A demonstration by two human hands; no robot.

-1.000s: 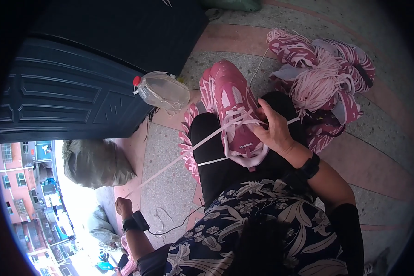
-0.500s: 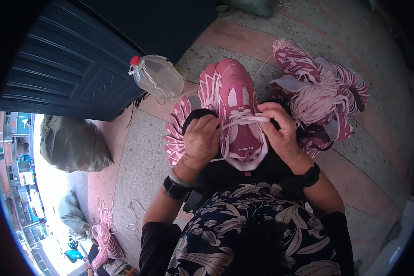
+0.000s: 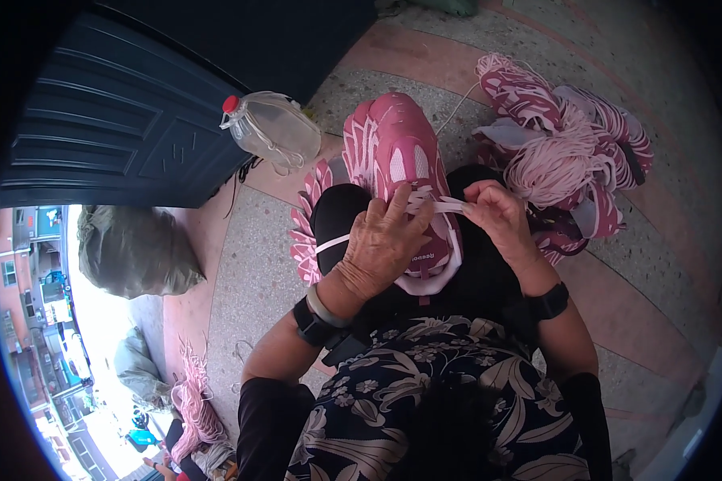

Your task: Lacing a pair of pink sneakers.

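A pink trainer (image 3: 405,148) lies across my lap, its toe pointing away and its padded collar towards me. Pale pink laces (image 3: 449,206) run over its tongue. My right hand (image 3: 497,218) pinches a taut lace at the shoe's right side. Over the lacing, my left hand (image 3: 383,244) lies with its visible fingers stretched and apart, fingertips at the crossed laces; its thumb is hidden. Another lace end (image 3: 334,243) trails left from under that hand across my dark-clad knee. More pink shoe uppers (image 3: 361,152) sit fanned together against the trainer's left side.
To the right lies a heap of pink shoe uppers (image 3: 521,100) with a bundle of pale laces (image 3: 557,160). A clear red-capped jug (image 3: 277,132) stands beside a dark panelled door (image 3: 120,120). Left are a stuffed sack (image 3: 136,252) and another lace bundle (image 3: 196,409).
My left hand has moved right, from the shoe's left edge onto the lacing, and its fingers have stretched out. A lace end now trails left. My right hand still pinches lace, slightly further right.
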